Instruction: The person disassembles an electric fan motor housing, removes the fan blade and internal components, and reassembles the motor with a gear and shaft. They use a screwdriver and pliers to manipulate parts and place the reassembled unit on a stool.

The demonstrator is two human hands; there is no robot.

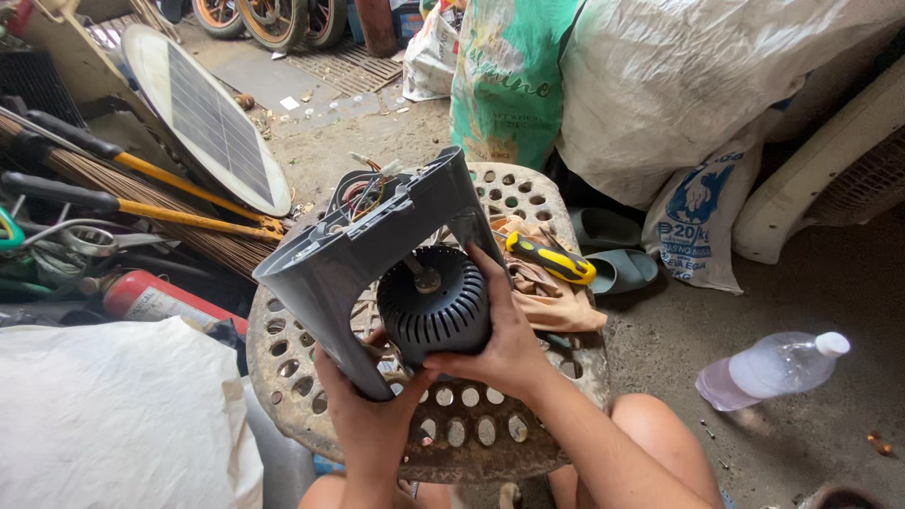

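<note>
Right hand (504, 339) is wrapped around the round dark motor (434, 306). Left hand (363, 401) grips the lower leg of the grey fan housing (363, 250), which tilts up-left above the perforated stool (509, 193).

Matt grey plastic housing (377, 245), dark slotted plastic motor cover (434, 316), rough perforated stool (471, 415)

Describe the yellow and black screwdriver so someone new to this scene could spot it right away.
Find the round perforated stool at centre. On its far right side lies a crumpled tan cloth, just beyond the right hand. The screwdriver rests on that cloth, the only bright yellow and black tool there.
</note>
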